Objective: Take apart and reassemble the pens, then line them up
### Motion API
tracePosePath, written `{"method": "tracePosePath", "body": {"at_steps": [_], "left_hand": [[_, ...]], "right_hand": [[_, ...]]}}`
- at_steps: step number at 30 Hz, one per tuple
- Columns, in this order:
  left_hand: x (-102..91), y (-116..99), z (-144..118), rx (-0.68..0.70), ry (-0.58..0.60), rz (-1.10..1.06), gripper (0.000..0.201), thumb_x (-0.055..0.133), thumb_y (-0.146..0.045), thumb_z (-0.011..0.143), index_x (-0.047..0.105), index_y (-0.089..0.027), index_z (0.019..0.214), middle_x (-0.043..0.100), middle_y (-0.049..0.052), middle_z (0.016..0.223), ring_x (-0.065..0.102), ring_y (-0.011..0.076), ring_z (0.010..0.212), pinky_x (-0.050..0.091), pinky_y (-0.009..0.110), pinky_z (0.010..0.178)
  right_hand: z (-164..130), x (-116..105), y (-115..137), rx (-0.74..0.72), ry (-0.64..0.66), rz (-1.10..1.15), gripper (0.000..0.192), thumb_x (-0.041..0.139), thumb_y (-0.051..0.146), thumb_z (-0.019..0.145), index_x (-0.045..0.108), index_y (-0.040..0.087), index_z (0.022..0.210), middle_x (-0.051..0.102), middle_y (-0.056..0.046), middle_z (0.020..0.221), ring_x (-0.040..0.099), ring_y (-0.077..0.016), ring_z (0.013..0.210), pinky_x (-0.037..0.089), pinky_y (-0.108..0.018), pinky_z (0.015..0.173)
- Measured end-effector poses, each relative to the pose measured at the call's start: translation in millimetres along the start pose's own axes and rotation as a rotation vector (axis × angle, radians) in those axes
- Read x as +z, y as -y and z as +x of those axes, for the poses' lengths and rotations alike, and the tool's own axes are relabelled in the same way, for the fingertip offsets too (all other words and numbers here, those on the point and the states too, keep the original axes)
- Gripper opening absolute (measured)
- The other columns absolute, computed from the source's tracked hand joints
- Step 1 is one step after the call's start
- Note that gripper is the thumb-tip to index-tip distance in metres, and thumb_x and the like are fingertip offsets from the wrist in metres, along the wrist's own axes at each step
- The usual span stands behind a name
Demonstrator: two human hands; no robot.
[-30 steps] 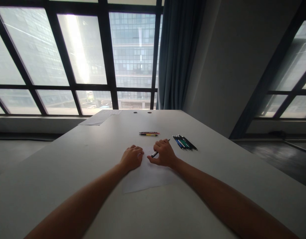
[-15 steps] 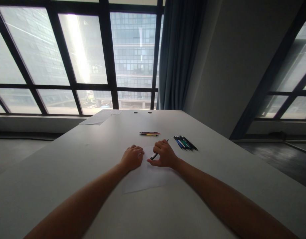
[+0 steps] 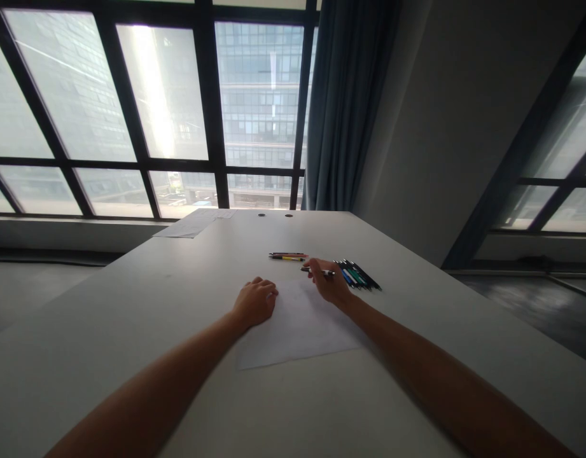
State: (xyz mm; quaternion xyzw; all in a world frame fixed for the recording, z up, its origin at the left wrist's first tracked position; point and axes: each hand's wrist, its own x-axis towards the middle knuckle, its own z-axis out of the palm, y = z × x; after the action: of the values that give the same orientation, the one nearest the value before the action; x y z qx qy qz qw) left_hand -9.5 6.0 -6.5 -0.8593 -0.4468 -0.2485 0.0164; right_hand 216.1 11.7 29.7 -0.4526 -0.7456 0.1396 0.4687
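Head view: a person's two bare arms reach over a white table [image 3: 130, 331].
Right hand [image 3: 328, 280]: fingers closed on a pen [image 3: 317, 271], lifted just above the table between two groups of pens.
Pen axis: nearly level, running left to right across the view; which end is the tip cannot be told.
Left hand [image 3: 254, 302]: loosely curled, holding nothing, resting on the sheet of paper [image 3: 297, 327].
Nearby: row of pens [image 3: 357, 275] just right of the right hand; small pen group [image 3: 287, 256] beyond it.
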Motion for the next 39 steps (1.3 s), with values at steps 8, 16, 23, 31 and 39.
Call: {"method": "tracePosePath", "body": {"at_steps": [8, 16, 23, 31, 39], "left_hand": [[-1.7, -1.1, -0.6, 0.002, 0.004, 0.009, 0.024, 0.048, -0.021, 0.083, 0.07, -0.022, 0.092, 0.071, 0.004, 0.104, 0.059, 0.0236, 0.1, 0.05, 0.04, 0.086], [-2.2, -2.7, -0.6, -0.008, 0.025, 0.027, 0.026, 0.046, -0.021, 0.084, 0.07, -0.022, 0.094, 0.071, 0.003, 0.106, 0.059, 0.0238, 0.101, 0.05, 0.04, 0.088], [-2.1, -2.1, -0.6, -0.009, 0.023, 0.036, 0.026, 0.046, -0.022, 0.084, 0.071, -0.023, 0.093, 0.07, 0.003, 0.107, 0.058, 0.0236, 0.101, 0.05, 0.039, 0.087], [-1.2, -0.2, -0.9, -0.01, 0.013, 0.031, 0.025, 0.047, -0.023, 0.084, 0.07, -0.023, 0.094, 0.07, 0.003, 0.107, 0.059, 0.0241, 0.101, 0.05, 0.041, 0.086], [-2.6, -1.4, -1.1, -0.011, 0.003, 0.028, 0.023, 0.049, -0.02, 0.083, 0.071, -0.023, 0.092, 0.071, 0.003, 0.105, 0.059, 0.0232, 0.1, 0.05, 0.039, 0.086]], "right_hand": [[6.7, 10.1, -30.4, 0.359, 0.174, 0.269, 0.028, 0.07, 0.042, 0.074, 0.062, 0.017, 0.084, 0.064, -0.003, 0.071, 0.057, -0.0115, 0.05, 0.046, -0.021, 0.039], [-1.0, 14.9, -39.4, 0.43, 0.263, 0.166, 0.012, 0.065, 0.023, 0.072, 0.056, 0.016, 0.071, 0.064, 0.0, 0.059, 0.052, -0.0082, 0.043, 0.037, -0.017, 0.039], [0.4, 15.7, -31.3, 0.358, 0.232, -0.024, 0.013, 0.063, 0.019, 0.07, 0.054, 0.016, 0.061, 0.058, 0.003, 0.049, 0.049, -0.008, 0.045, 0.037, -0.018, 0.048], [0.6, 16.9, -33.5, 0.39, 0.22, -0.015, 0.011, 0.06, 0.017, 0.069, 0.053, 0.016, 0.061, 0.057, 0.003, 0.048, 0.049, -0.0083, 0.044, 0.035, -0.019, 0.047], [-0.5, 16.8, -34.7, 0.389, 0.178, 0.013, 0.014, 0.061, 0.028, 0.074, 0.057, 0.016, 0.067, 0.058, 0.002, 0.05, 0.048, -0.0095, 0.043, 0.036, -0.02, 0.047]]}}
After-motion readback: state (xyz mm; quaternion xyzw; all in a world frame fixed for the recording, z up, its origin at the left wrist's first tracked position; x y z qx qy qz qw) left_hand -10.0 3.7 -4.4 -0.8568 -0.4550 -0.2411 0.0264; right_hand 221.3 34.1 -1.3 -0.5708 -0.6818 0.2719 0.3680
